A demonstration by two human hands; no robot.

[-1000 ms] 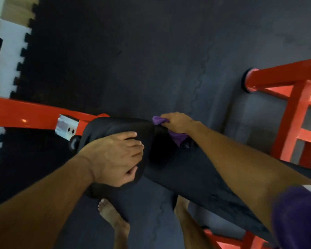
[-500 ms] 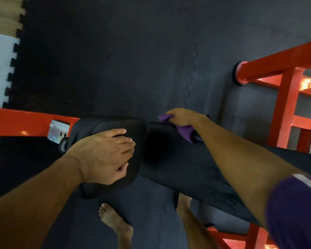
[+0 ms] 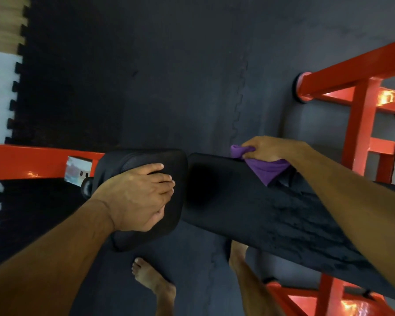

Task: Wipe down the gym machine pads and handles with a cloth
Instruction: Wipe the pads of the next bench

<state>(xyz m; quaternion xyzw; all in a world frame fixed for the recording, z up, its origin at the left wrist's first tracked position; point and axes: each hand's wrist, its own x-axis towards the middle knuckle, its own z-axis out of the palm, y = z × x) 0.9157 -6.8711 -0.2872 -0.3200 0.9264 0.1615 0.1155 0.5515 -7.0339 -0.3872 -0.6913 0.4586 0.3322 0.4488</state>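
Two hands down: right hand pinching purple cloth on long pad's far edge, pad running rightward; left hand flat on small pad.

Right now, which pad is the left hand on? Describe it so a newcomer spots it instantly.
Start at the red frame bar coming in from the left edge. Bolted at its end is the small pad, squarish and black, with the left hand resting on top. Unlike the long pad beside it, where the right hand grips the purple cloth, it is short and stubby.
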